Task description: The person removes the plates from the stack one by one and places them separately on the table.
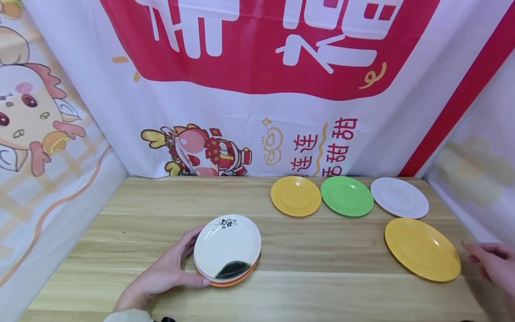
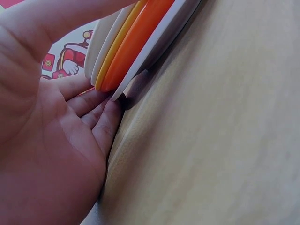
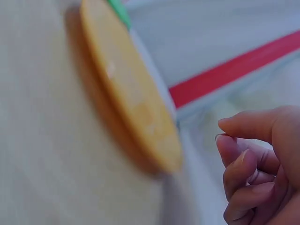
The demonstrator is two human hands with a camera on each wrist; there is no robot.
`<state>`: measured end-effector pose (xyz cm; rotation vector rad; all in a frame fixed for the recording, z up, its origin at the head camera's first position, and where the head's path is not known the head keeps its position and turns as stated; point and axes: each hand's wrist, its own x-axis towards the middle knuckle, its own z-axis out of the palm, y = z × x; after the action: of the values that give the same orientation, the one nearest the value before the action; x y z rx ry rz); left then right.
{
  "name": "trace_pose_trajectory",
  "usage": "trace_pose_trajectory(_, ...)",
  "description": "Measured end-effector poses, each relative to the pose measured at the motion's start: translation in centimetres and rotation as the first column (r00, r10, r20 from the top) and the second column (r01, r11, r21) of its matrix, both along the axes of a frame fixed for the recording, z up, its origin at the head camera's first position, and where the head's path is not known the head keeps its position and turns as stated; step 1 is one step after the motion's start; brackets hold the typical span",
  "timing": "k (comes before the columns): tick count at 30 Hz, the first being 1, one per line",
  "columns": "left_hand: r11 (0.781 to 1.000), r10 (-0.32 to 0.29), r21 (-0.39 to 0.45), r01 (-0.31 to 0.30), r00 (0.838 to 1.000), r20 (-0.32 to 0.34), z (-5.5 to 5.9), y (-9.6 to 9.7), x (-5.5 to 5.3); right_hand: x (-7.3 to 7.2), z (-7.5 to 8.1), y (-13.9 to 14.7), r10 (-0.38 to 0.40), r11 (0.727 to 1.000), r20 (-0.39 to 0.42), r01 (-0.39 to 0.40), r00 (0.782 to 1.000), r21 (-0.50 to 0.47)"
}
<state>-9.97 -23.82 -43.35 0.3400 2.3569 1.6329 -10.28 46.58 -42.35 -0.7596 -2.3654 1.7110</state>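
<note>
My left hand [image 1: 170,270] grips a stack of plates [image 1: 227,243] at left centre of the table, thumb on the near edge and fingers on the far side. On top is a white plate with a dark patch and a small black flower print. The left wrist view shows white, yellow and orange rims layered in the stack [image 2: 133,47]. At the right edge, my right hand [image 1: 496,264] hovers beside a yellow plate [image 1: 422,249], apart from it. Its fingers are loosely curled and hold nothing; in the right wrist view thumb and forefinger almost meet.
Along the table's back edge lie a yellow plate [image 1: 296,196], a green plate [image 1: 347,196] and a white plate [image 1: 399,197], close side by side. A printed cloth [image 1: 249,134] hangs behind the wooden table [image 1: 314,286], with more cloth on both sides.
</note>
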Motion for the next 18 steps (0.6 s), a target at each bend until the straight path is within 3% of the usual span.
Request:
trace_pose_trajectory(3, 1.000, -0.004, 0.002, 0.004, 1.000, -0.009, 0.0, 0.0, 0.0, -0.3, 1.6, -1.9, 0.058, 0.996, -0.043, -0.055, 0.997, 0.066)
trace_pose_trajectory(10, 1.000, -0.002, -0.022, 0.001, 1.000, -0.015, 0.3, -0.1, -0.1, -2.0, 4.5, -8.7, 0.137, 0.955, 0.044, -0.144, 0.990, 0.260)
trace_pose_trajectory(18, 1.000, -0.003, -0.010, 0.003, 1.000, -0.003, 0.1, -0.1, 0.0, -4.0, 5.3, -15.8, 0.246, 0.929, 0.037, -0.247, 0.968, 0.277)
